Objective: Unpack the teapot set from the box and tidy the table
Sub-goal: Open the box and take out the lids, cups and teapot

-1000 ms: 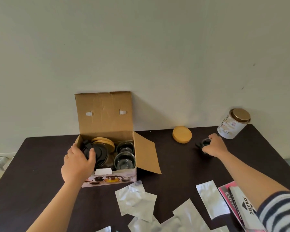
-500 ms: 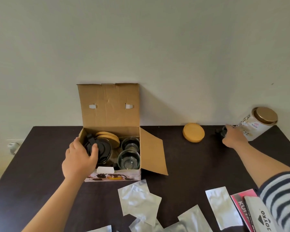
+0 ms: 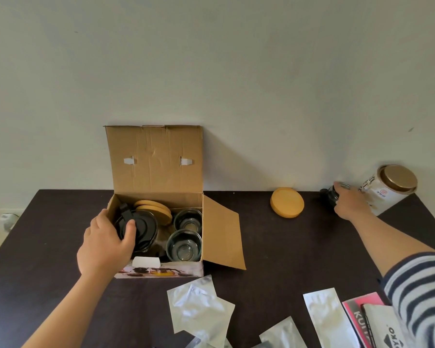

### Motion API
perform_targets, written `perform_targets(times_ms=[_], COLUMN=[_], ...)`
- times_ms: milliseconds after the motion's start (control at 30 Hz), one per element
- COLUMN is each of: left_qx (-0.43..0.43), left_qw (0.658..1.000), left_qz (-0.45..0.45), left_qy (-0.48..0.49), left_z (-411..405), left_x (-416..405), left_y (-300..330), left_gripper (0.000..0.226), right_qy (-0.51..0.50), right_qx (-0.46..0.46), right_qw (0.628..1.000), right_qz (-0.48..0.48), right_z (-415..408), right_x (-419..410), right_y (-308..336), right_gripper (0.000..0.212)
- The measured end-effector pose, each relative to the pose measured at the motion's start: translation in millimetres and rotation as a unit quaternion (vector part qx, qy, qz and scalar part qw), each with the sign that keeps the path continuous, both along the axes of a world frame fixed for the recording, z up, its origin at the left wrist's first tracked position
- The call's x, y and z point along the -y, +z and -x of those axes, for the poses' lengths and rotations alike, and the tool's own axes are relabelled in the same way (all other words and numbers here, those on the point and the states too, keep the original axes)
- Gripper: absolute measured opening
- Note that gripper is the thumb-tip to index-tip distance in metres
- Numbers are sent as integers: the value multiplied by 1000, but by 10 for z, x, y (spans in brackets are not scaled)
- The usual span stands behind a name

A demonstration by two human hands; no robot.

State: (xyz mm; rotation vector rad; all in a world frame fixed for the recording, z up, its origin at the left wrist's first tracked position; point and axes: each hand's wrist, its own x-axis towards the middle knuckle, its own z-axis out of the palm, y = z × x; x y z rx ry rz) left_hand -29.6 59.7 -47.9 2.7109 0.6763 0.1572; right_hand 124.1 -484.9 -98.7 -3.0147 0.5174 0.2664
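Glass and black plastic fill the open box [image 3: 158, 197], where the left hand [image 3: 106, 244] holds the teapot [image 3: 138, 227] with thumb on its lid, two cups [image 3: 185, 244] just right of this grip. The right hand [image 3: 350, 203] closes around a small dark cup [image 3: 333, 195] beside the tin [image 3: 389, 188]. I think it should set that cup upright, then lift the teapot straight up, slowly.
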Motion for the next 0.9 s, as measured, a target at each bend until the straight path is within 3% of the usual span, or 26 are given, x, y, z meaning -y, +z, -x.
perform_targets(times_ms=[267, 367, 433, 633, 767, 900], left_qx=[3, 3, 4, 5, 15, 22], left_qw=[1000, 1000, 1000, 1000, 1000, 1000], left_qz=[-4, -3, -3, 3, 11, 20], left_qy=[1, -1, -4, -1, -2, -1], left_z=[-1, -1, -3, 9, 22, 21], left_x=[-9, -23, -30, 1, 16, 38], left_y=[-20, -28, -32, -9, 17, 28], left_gripper=[67, 67, 68, 68, 66, 64], right_qy=[0, -8, -4, 112, 187, 251], right_qx=[-6, 36, 75, 129, 156, 138], right_qw=[999, 998, 992, 947, 890, 867], right_qz=[-32, -41, -99, -271, -384, -407], right_z=[45, 93, 186, 883, 1323, 1386], right_x=[48, -154, -421, -1548, -2313, -2908], right_y=[11, 47, 93, 451, 792, 999], right_gripper=[80, 70, 64, 45, 37, 39])
